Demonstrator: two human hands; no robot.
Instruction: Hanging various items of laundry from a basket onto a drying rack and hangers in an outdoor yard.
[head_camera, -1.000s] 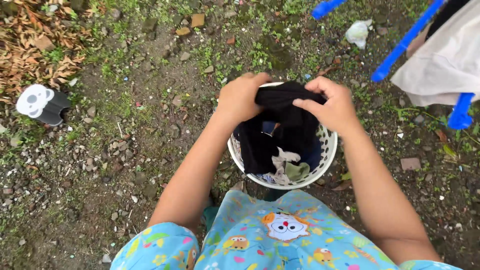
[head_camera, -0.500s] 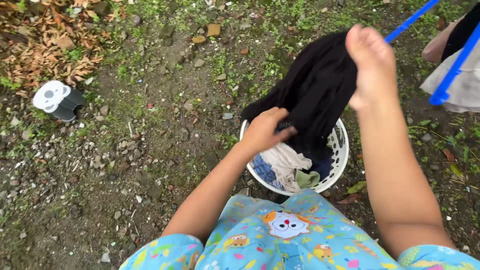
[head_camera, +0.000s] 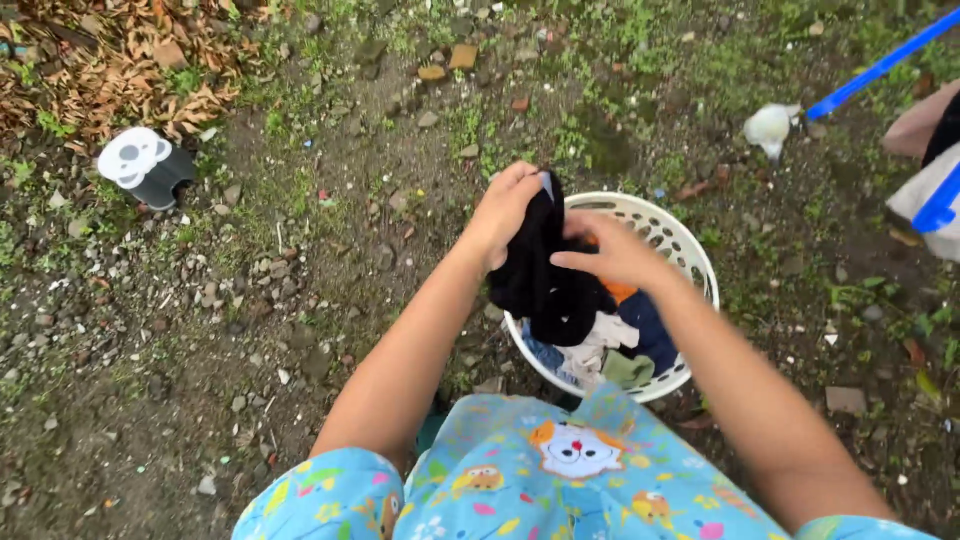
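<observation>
Both hands grip a black garment above the white basket, the left hand clenched on its top edge, the right hand pinching its side, its lower folds hiding part of the clothes inside.

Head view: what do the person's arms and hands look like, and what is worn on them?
Both forearms are bare, and the left hand and right hand wear no gloves. No rings, watch or bracelet show. Light blue short sleeves with a colourful cartoon animal print match the garment below.
</observation>
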